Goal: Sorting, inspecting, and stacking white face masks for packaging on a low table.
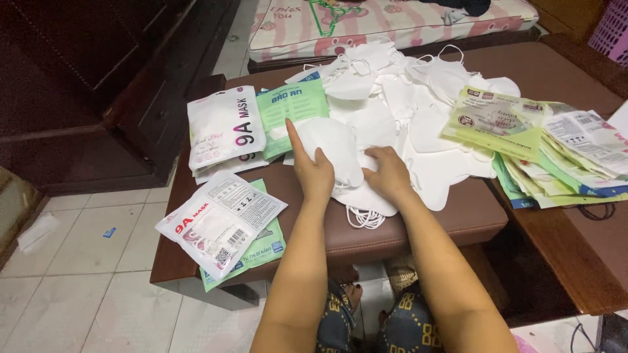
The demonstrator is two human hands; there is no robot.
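My left hand (pixel 312 171) rests on a small stack of white face masks (pixel 337 147) on a brown cushioned stool, index finger stretched up along the stack's left edge. My right hand (pixel 388 174) presses flat on the same stack from the right. Ear loops (pixel 365 218) hang off the stack's near edge. A big loose pile of white masks (pixel 405 98) spreads behind and to the right of both hands.
Sealed white mask packets (pixel 224 126) and green packets (pixel 293 112) lie left of the hands, more (pixel 219 222) at the stool's (pixel 458 216) near left corner. Flat empty wrappers (pixel 556 147) are heaped right. A dark wooden cabinet (pixel 98 78) stands left, a mattress (pixel 392 23) behind.
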